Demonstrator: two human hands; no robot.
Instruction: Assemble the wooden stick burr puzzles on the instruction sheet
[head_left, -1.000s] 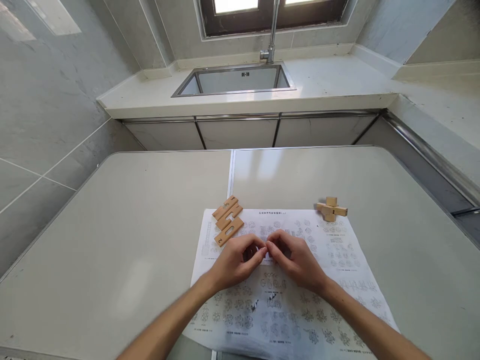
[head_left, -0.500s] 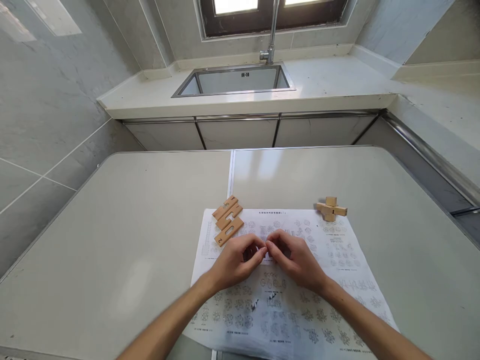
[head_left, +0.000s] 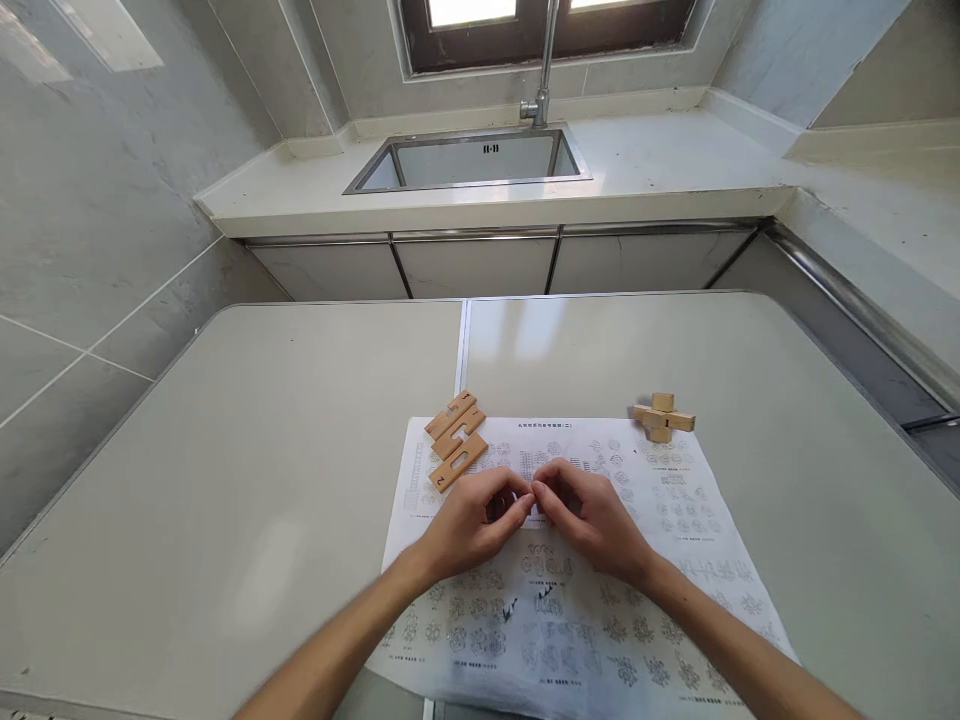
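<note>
- Step in hand, by judgement: both hands work at one small spot on the sheet [head_left: 679,520], at its middle, a little toward the far edge; this reads as fine fingertip handling rather than a reach or a carry.
- Left hand [head_left: 469,525]: fingers curled, thumb and forefinger pressed together at the tips. Whether they pinch something or only meet cannot be told; the knuckles hide the gap.
- Right hand [head_left: 592,520]: same posture, tips drawn in and touching the left hand's tips. Nothing held shows between them.
- Both hands rest low over the sheet, which lies flat at the near edge of the table [head_left: 225,480], right of centre.
- Flat pieces [head_left: 456,440]: three notched wooden slats side by side at the sheet's far left corner, partly on the table, near the left hand but apart from it.
- Cross [head_left: 662,418]: an assembled wooden cross at the sheet's far right corner, well apart from the right hand.
- Next move, by judgement: it calls for a steady, light pinch and a check of what, if anything, lies between the tips.
</note>
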